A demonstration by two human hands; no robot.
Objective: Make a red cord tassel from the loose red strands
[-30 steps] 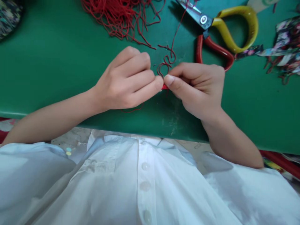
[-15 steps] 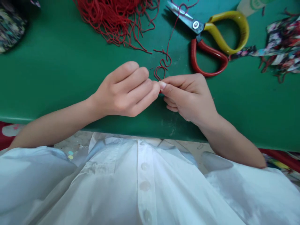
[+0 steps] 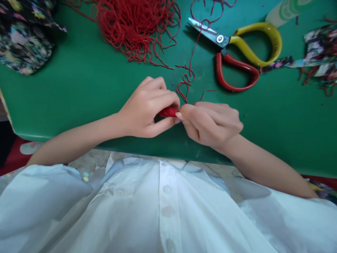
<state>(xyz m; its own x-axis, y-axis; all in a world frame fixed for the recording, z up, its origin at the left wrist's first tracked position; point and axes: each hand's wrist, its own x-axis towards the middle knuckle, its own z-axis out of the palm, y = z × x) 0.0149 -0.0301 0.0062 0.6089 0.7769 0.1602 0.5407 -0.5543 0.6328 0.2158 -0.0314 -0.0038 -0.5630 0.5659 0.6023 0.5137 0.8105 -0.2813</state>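
Note:
My left hand (image 3: 151, 109) pinches a small red yarn bundle (image 3: 167, 112), which shows between thumb and curled fingers. Touching it from the right, my right hand (image 3: 212, 121) is closed at the bundle's end, thumb and forefinger pressed together. From between the hands a thin red cord (image 3: 187, 78) runs up in loops across the table toward the scissors' blades. Another short cord end (image 3: 209, 90) sticks out above my right hand. What lies inside the right fingers is mostly hidden; the cord leads into them.
A heap of red yarn (image 3: 137, 28) lies at the back. Scissors (image 3: 223, 44) with yellow and red handles rest open at right. A bottle (image 3: 285, 12) and floral fabric scraps (image 3: 321, 49) are farther right. Floral cloth (image 3: 25, 42) sits at far left on the green table (image 3: 65, 88).
My left hand has turned and opened slightly, so the red bundle now shows. My right hand has rolled over, knuckles up. A cord end has appeared above it. The view has shifted a little.

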